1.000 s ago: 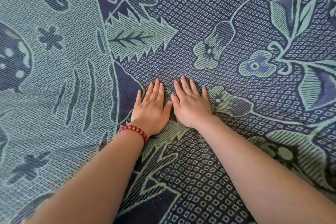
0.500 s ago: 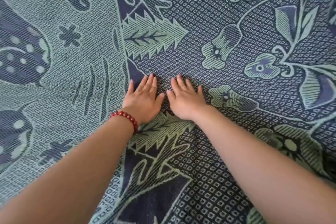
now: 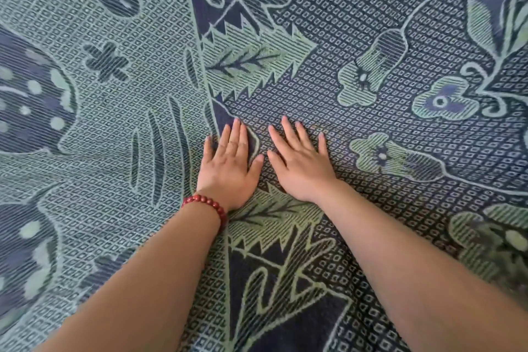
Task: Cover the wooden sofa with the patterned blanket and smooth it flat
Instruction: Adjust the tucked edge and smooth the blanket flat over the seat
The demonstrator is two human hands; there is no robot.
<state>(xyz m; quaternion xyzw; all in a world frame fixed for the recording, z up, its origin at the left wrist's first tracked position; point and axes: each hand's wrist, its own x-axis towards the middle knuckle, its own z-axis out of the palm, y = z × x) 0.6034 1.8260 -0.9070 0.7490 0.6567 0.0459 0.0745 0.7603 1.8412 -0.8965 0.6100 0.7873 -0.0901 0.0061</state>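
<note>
The patterned blanket (image 3: 357,23), dark blue with pale green leaves, flowers and small diamonds, fills the whole view and lies spread out. My left hand (image 3: 228,166), with a red bead bracelet on its wrist, presses flat on the cloth with straight fingers. Close to its right, my right hand (image 3: 300,163) presses palm down too, fingers slightly spread. The thumbs nearly meet. The wooden sofa is entirely hidden under the blanket.
Faint ripples run through the cloth to the left of my left hand (image 3: 100,157). Nothing but blanket shows on any side; no edge of it or of the sofa is in view.
Both hands have slid a little away from me across the blanket, staying flat and side by side. The view has shifted, so the pattern sits further right.
</note>
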